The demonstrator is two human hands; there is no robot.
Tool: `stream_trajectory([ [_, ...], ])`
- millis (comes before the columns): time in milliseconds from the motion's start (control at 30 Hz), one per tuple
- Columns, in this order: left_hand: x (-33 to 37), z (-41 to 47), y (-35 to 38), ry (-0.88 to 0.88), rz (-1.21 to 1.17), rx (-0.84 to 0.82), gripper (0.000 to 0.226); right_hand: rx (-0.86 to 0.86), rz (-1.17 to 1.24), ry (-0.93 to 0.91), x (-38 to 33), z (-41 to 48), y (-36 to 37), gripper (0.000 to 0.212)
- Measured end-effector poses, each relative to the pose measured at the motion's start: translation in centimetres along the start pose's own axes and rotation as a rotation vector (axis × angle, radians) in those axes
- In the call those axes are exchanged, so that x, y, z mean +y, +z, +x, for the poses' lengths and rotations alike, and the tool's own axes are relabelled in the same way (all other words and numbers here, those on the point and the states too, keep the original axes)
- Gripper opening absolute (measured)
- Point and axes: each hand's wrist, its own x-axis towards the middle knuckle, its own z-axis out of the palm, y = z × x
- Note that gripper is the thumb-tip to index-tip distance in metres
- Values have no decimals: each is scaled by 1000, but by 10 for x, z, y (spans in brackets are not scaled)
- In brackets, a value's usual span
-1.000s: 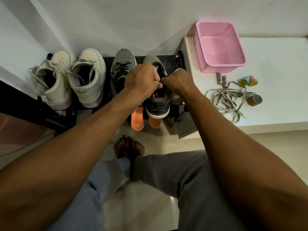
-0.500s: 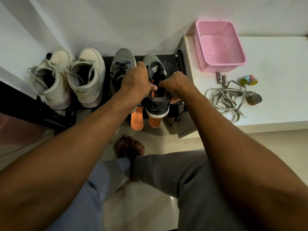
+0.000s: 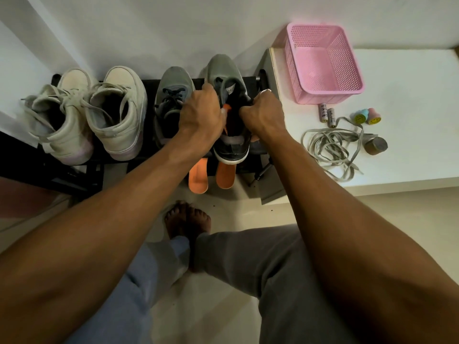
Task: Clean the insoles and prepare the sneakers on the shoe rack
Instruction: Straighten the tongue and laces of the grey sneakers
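1. White wall and pale floor frame a low black shoe rack point(image 3: 94, 170); at the right end of its top shelf sits the grey mesh sneaker with a black heel point(image 3: 223, 73), and both hands work at its opening
2. Left hand point(image 3: 201, 117) curls over the left side of the collar and seems to pinch the thin orange insole point(image 3: 227, 107) showing in the mouth; right hand point(image 3: 264, 116) is closed round the right side of the collar
3. Whether the insole is going in or coming out I cannot tell; either way it may fold or crease if forced while the collar is not spread wide
4. Its heel sits at the shelf's front edge, so a hard tug towards the body could drag the sneaker off, onto the two flat orange pieces point(image 3: 198, 178) poking out below
5. Left knuckles lie just beside the matching grey laced sneaker point(image 3: 171, 95); a sideways shove could knock it askew
6. Loose grey laces point(image 3: 330, 145) on the white tabletop point(image 3: 409, 95) lie near the right forearm, which could sweep them off
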Motion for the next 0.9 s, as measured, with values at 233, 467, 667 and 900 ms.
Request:
stream_trajectory([
  [233, 0, 1, 3, 14, 1, -76, 41, 18, -17, -21, 6, 6, 8, 26],
  [467, 1, -1, -2, 20, -9, -107, 36, -24, -16, 2, 7, 6, 10, 35],
  [667, -1, 1, -4, 14, 15, -155, 33, -61, -13, -7, 8, 8, 10, 41],
  [900, 2, 2, -11, 2, 69, -199, 29, -80, -13, -2, 10, 10, 10, 44],
])
